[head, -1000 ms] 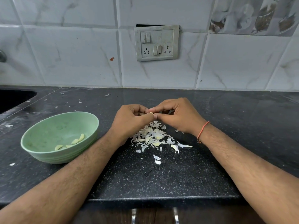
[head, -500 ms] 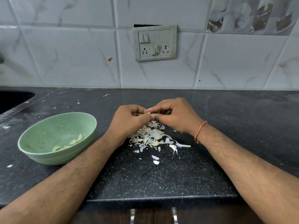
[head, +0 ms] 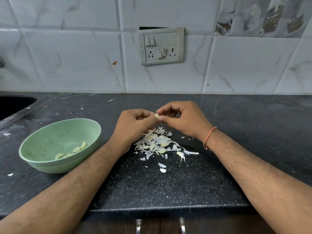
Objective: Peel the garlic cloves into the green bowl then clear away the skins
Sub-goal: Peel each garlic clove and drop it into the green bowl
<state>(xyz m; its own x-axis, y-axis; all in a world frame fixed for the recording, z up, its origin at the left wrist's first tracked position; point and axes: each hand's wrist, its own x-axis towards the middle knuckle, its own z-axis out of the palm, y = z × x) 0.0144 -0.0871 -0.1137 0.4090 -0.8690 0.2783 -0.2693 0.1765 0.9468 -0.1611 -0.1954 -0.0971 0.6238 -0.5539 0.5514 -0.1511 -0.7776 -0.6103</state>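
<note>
A pale garlic clove [head: 156, 116] is pinched between the fingertips of my left hand [head: 133, 127] and my right hand [head: 182, 119], held just above the counter. Directly below lies a heap of white garlic skins [head: 157, 143] mixed with a few cloves; stray flakes [head: 162, 167] sit nearer to me. The green bowl [head: 43, 159] stands to the left of my left forearm, with several peeled cloves [head: 76, 149] inside it.
The black speckled counter [head: 168, 186] ends in a front edge close to me. A dark sink [head: 13, 103] opens at the far left. Tiled wall with a switch panel [head: 160, 46] runs behind. Small skin scraps [head: 110, 100] dot the counter's back left.
The hands stay together over the pile; more of the clove now shows between the fingertips. The view has shifted slightly.
</note>
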